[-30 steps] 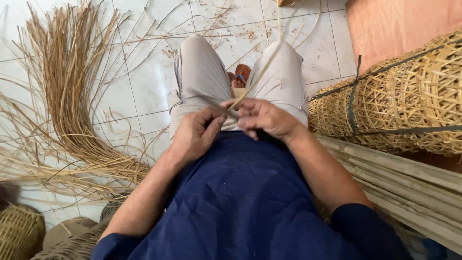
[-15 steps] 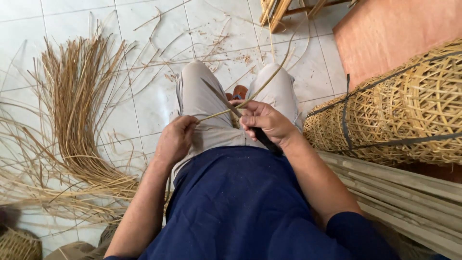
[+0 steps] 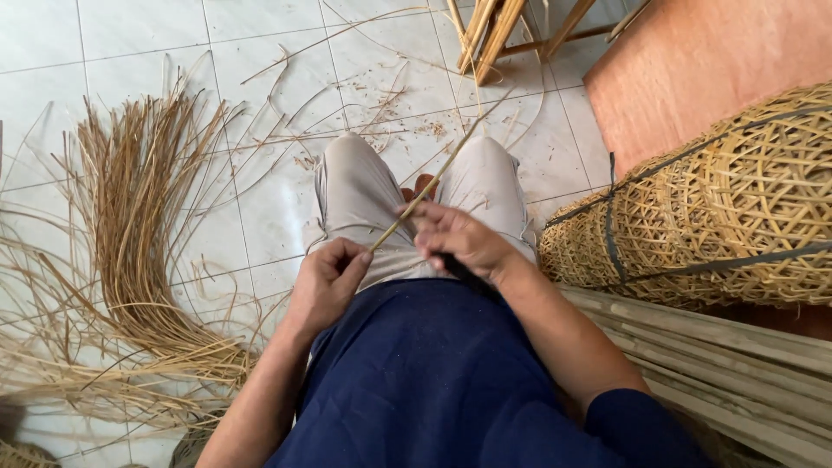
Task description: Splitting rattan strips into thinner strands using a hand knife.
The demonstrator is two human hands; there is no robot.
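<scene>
I sit on a tiled floor with my knees in grey trousers ahead of me. My left hand (image 3: pixel 325 282) pinches the near end of a thin pale rattan strip (image 3: pixel 433 180) over my lap. The strip runs up and to the right past my right knee. My right hand (image 3: pixel 458 243) grips a knife by its dark handle (image 3: pixel 464 273) and rests against the strip just right of my left hand. The blade is mostly hidden behind my fingers.
A big pile of loose rattan strips (image 3: pixel 130 225) fans out on the floor at left. Bundled woven cane baskets (image 3: pixel 719 208) lie at right above a stack of flat bamboo slats (image 3: pixel 737 355). A wooden frame (image 3: pixel 498 30) stands at top; an orange mat (image 3: pixel 693 61) lies at top right.
My left hand has drawn down and back toward my body along the strip. The right hand with the knife has shifted slightly left, and the camera has tipped forward.
</scene>
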